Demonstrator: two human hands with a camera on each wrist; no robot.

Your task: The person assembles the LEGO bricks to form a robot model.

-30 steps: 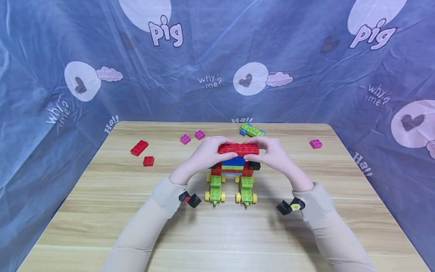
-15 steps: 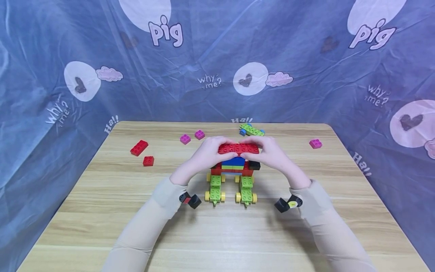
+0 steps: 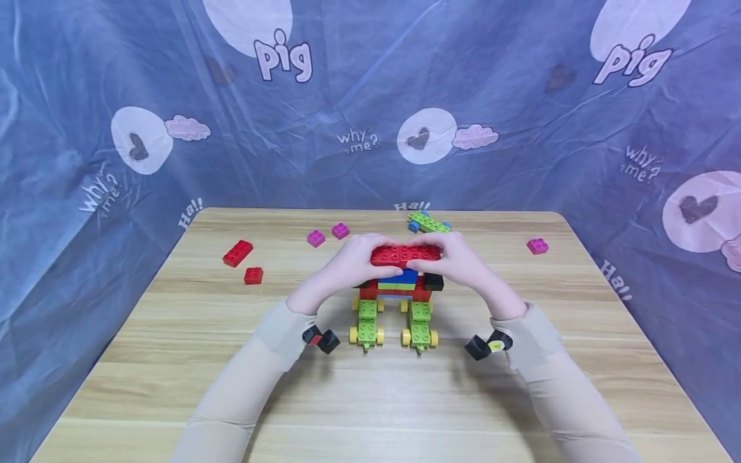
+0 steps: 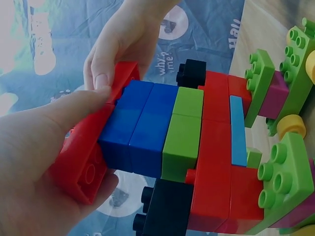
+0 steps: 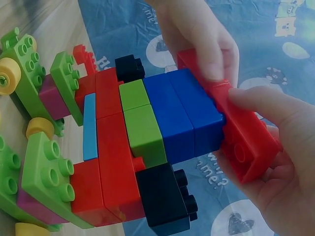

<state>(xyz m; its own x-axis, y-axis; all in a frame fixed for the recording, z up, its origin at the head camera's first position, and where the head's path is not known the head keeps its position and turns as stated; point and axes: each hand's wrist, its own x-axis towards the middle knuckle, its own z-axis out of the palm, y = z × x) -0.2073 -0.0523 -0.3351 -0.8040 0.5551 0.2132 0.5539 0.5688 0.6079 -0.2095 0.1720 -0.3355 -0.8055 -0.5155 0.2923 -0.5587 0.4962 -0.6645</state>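
A brick figure stands on two lime wheeled bases with yellow wheels. Its body stacks red, lime and blue bricks, with a black brick jutting from either side. Across the top lie red bricks, end to end and wider than the blue ones under them. My left hand grips the left end of this red row, thumb on the near side. My right hand grips the right end likewise, and the two thumbs nearly meet. Fingers behind the row are mostly hidden in the head view.
Two loose red bricks lie at the table's left. Toward the back are two magenta bricks and a lime wheeled base with blue wheels. Another magenta brick sits far right. A blue printed curtain surrounds the table.
My right hand and wrist have shifted slightly left, the thumb sliding inward along the red row. The left hand keeps its hold almost unmoved, and the figure stands in the same place.
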